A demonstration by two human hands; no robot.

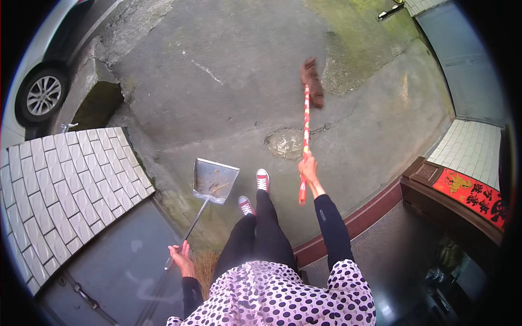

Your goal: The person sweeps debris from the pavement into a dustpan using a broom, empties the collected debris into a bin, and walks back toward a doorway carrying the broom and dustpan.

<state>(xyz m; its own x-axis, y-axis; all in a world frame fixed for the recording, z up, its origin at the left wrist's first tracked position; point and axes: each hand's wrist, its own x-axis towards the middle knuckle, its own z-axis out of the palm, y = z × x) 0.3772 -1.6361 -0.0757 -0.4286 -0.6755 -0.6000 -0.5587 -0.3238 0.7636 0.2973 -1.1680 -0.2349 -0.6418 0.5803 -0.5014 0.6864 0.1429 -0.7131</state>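
Note:
My right hand (308, 166) grips a broom by its red patterned handle (306, 122). The broom's brown bristle head (312, 83) is out ahead of me over the concrete ground (228, 102) and looks slightly blurred. Low on the left, my left hand (182, 256) is closed around the thin metal handle (195, 222) of a dustpan. The silvery metal pan (215, 177) sits left of my red sneakers (263, 180), with some brownish debris lying inside it.
A parked car (43, 95) stands at upper left beside a broken concrete block (94, 95). White brick tiling (77, 183) and a grey door (118, 261) flank my left. Straw bristles (204, 265) show behind my left hand. On the right are a maroon sill (367, 214) and a dark wooden door (424, 171).

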